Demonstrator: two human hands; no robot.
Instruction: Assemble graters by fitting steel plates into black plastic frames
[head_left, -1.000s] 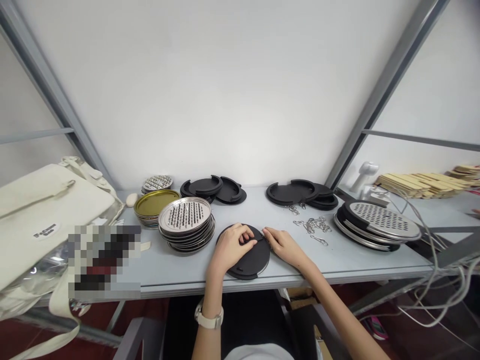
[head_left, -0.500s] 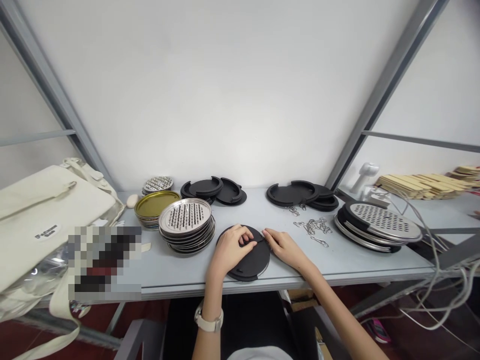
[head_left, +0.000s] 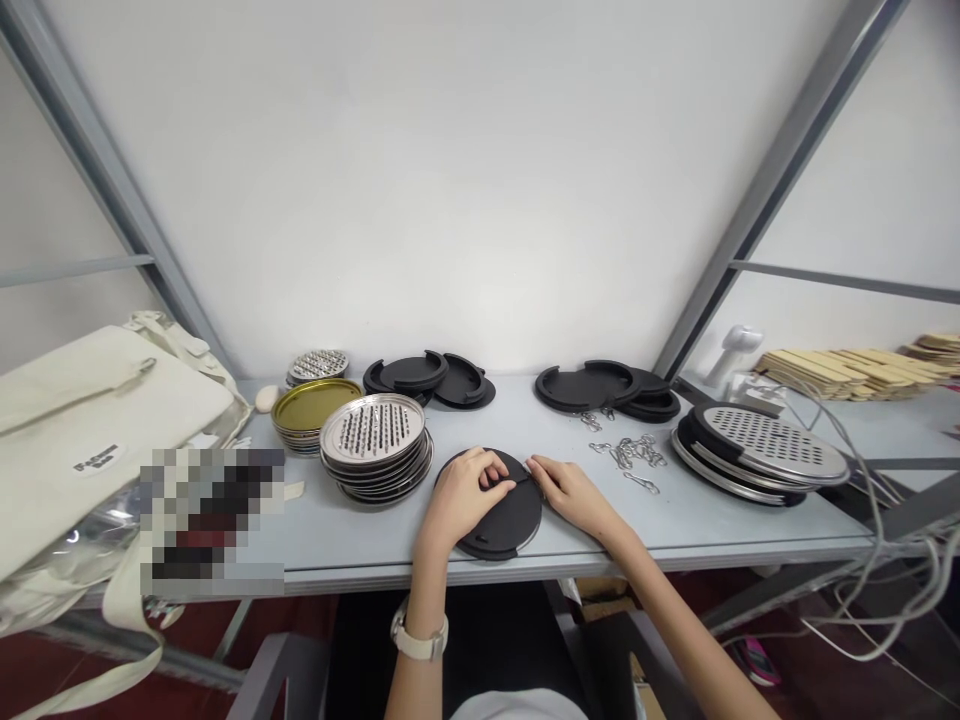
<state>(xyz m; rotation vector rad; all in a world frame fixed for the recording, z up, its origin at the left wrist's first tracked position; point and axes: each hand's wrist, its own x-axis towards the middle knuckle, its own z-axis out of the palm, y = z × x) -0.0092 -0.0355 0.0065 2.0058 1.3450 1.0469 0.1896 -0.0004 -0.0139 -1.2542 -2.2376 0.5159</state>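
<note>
A black round plastic holder (head_left: 504,522) lies flat at the table's front edge, with a thin silvery rim showing at its lower right. My left hand (head_left: 469,497) rests over its left side, fingers curled and thumb near the index fingertip, steadying it. At the holder's upper right edge, my right hand (head_left: 571,494) has thumb and index pinched together. Something small and metallic shows at those fingertips, too small to make out. Loose metal snap clips (head_left: 636,453) lie to the right. Left of the holder stands a stack of round metal grater plates (head_left: 377,432).
Gold-coloured round lids (head_left: 316,406) and another grater plate (head_left: 319,364) sit at the back left. Black holders (head_left: 409,374) (head_left: 585,385) line the back. Assembled graters (head_left: 772,440) are stacked right. A cream bag (head_left: 97,420) covers the left end; cables (head_left: 870,500) hang at right.
The view has shifted very slightly. Both hands keep the same pose on the black round holder.
</note>
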